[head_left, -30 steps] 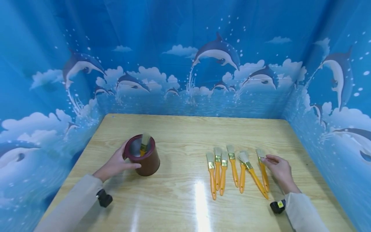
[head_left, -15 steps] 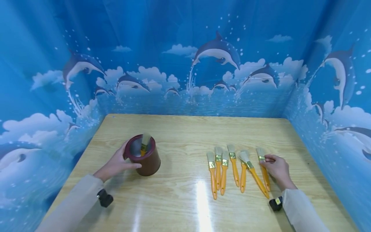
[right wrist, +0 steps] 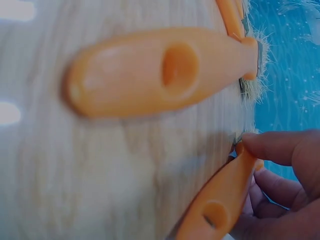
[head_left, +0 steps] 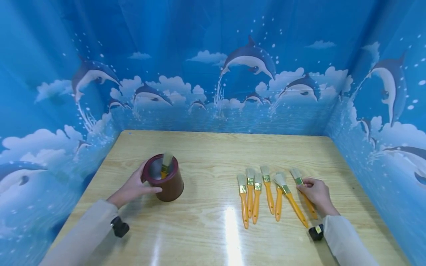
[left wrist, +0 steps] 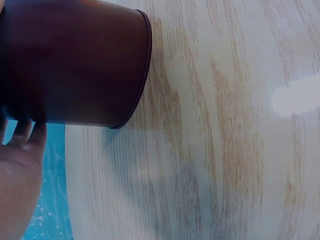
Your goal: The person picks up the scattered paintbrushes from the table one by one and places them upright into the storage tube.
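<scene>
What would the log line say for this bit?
left hand: holds brown pot | right hand: pinches rightmost brush | pot: one brush inside | table: six brushes

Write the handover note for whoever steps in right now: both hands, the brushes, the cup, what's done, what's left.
Left hand: grips the side of the brown cup, which stands upright on the table.
Right hand: fingers pinch the rightmost brush of the row, near its metal band.
Done: one brush in the cup, bristles up.
Left: the pinched brush, plus six brushes lying on the table.
</scene>
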Motion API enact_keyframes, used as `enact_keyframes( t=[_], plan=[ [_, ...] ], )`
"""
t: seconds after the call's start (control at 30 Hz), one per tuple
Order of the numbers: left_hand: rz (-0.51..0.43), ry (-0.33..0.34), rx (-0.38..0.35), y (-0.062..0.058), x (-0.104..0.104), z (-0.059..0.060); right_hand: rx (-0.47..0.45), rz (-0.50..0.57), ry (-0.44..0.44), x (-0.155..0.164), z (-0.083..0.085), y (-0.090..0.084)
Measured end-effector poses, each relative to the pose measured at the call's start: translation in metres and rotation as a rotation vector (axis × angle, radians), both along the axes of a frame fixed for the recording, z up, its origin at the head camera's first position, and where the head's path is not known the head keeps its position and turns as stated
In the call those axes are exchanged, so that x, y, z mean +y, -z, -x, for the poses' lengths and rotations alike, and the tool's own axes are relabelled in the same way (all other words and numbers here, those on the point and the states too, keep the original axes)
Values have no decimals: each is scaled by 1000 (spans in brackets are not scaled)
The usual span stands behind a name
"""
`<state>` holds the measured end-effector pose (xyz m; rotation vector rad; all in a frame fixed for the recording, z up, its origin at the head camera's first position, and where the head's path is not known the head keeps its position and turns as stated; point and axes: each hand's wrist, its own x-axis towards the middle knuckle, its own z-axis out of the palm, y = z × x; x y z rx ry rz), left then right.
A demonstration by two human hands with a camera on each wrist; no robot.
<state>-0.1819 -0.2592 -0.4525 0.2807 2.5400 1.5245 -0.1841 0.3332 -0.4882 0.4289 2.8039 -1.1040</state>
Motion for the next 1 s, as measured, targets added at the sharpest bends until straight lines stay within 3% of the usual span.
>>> enact_keyframes(
  t=[0.53, 1.0],
  plan=[
    [39, -10, -1, -1, 0, -1, 1, -29, -7, 0, 1, -1],
    [13, -7, 29, -1, 0, -1, 44, 19, -45, -13, 13, -30]
  ],
)
